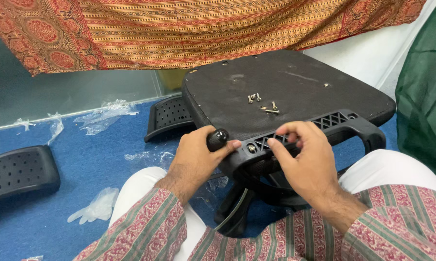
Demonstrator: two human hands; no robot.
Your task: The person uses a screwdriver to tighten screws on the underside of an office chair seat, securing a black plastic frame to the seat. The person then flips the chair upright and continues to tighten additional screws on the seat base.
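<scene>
Your left hand (194, 154) closes round a black tool handle (217, 138), right hand (302, 152) pinching the armrest bracket (319, 130); loose screws (264, 104) may roll off the upturned seat (285, 87)

Blue carpeted floor (82, 159) carries two perforated black plastic panels (20, 171) (168, 116), clear plastic wrap scraps (104, 113), and a translucent glove (94, 207).

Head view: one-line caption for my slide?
Left hand grips a screwdriver, right hand steadies an armrest bracket on an upturned chair seat.
</scene>
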